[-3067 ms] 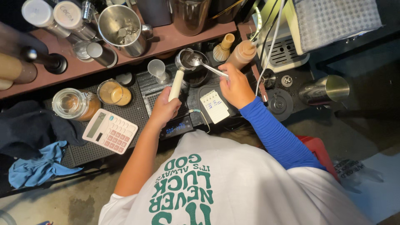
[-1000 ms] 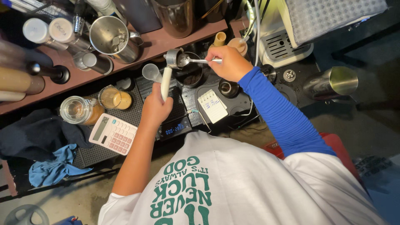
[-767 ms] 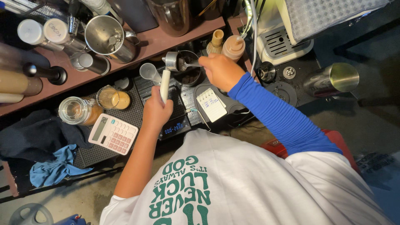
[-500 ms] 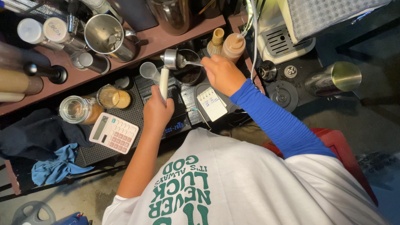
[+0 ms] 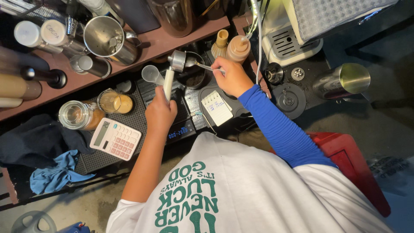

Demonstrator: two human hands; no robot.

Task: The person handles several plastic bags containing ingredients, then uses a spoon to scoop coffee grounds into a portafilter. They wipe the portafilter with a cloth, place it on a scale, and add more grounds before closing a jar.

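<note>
1. While the left hand [image 5: 160, 113] is closed around the white handle of a small metal scoop [image 5: 176, 61], the right hand [image 5: 233, 77] pinches a spoon [image 5: 200, 65] whose bowl touches the scoop's cup.
2. Both tools are held above a dark bowl [image 5: 195, 78], which stands on a black scale [image 5: 177, 125] with a lit display.
3. To my judgement, the step in hand is moving powder between spoon and scoop over the bowl; which direction, I cannot tell.
4. Any next move calls for a steady scoop and small spoon motions, so that nothing falls beside the bowl.
5. What the scoop contains is too small to see, and the bowl's content is only a dark mass.
6. A calculator [image 5: 115, 139] and a notepad [image 5: 217, 108] lie near; the person's shirt hides the counter's front edge.
</note>
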